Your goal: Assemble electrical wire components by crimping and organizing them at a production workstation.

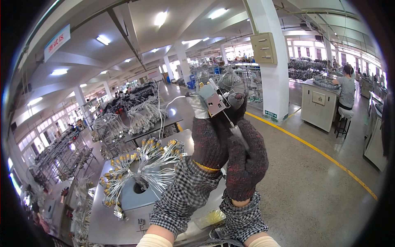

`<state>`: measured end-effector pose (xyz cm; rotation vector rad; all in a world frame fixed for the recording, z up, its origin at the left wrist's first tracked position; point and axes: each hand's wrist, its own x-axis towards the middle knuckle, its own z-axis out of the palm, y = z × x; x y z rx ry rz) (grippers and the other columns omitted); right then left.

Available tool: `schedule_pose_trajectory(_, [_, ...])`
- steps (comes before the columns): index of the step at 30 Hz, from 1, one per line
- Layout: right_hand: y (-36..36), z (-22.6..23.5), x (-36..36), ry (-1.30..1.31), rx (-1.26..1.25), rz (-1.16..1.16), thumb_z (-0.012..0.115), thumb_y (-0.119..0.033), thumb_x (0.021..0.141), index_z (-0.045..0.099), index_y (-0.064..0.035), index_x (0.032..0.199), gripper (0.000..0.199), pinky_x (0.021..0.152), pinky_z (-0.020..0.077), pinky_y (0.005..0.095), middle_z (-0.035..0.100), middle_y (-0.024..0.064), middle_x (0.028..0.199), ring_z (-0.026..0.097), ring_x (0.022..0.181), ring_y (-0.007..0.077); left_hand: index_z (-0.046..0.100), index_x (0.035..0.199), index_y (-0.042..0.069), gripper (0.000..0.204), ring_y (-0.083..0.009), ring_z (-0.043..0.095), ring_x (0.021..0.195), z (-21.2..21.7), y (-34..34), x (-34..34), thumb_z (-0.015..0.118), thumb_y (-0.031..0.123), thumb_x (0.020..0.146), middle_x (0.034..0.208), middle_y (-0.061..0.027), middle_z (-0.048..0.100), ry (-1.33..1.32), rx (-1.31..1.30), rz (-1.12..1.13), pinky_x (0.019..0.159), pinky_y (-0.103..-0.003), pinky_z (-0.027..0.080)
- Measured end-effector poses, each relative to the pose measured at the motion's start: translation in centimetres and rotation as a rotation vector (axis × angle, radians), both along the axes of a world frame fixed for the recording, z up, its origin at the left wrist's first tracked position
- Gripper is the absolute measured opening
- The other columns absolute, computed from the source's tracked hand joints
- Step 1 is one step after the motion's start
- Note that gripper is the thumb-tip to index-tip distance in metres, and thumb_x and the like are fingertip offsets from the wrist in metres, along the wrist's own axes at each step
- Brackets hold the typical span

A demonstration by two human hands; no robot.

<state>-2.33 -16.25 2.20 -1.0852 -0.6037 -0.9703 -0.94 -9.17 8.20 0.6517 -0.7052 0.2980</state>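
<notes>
Both hands wear dark knitted gloves with reddish flecks and are raised in front of me, above the table's right edge. My left hand [210, 142] grips a small silver metal box-shaped part [214, 103] with cut-outs in its face; silver wrapping covers a fingertip beside it. A thin white cable [177, 98] runs left from near the part and hangs down toward the table. Close beside it, my right hand [249, 160] is closed on a slim screwdriver-like tool [235, 128], its thin shaft pointing up at the part. The tool's handle is partly hidden by the glove.
Below left, a metal table [98, 222] bears a fanned bundle of white cables [142, 171] with yellowish ends on a grey-blue base. A clear bag [210, 218] lies near its front. Cable-laden racks stand beyond. At right are a white pillar [273, 86] and a seated person [346, 88].
</notes>
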Motion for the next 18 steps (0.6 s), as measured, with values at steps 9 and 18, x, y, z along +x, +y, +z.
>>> schedule_pose_trajectory(9, [0.1, -0.8, 0.8, -0.039, -0.007, -0.076, 0.068, -0.009, 0.083, 0.060, -0.0012, 0.112, 0.031, 0.084, 0.0505, 0.0393, 0.062, 0.0193, 0.111, 0.063, 0.100, 0.0318, 0.052, 0.115, -0.001, 0.065, -0.0299, 0.059, 0.104, -0.7, 0.9, 0.7, 0.046, 0.059, 0.089, 0.107, -0.0174, 0.063, -0.131, -0.039, -0.348, 0.091, -0.039, 0.049])
schedule_pose_trajectory(18, [0.5, -1.0, 1.0, -0.074, -0.019, -0.113, 0.067, -0.010, 0.084, 0.060, -0.0005, 0.113, 0.031, 0.083, 0.0512, 0.0388, 0.062, 0.0205, 0.109, 0.063, 0.098, 0.0323, 0.052, 0.116, -0.001, 0.065, -0.0301, 0.060, 0.103, -1.1, 0.3, 0.5, 0.046, 0.058, 0.090, 0.104, -0.0178, 0.064, 0.085, 0.029, 0.213, 0.094, -0.041, 0.048])
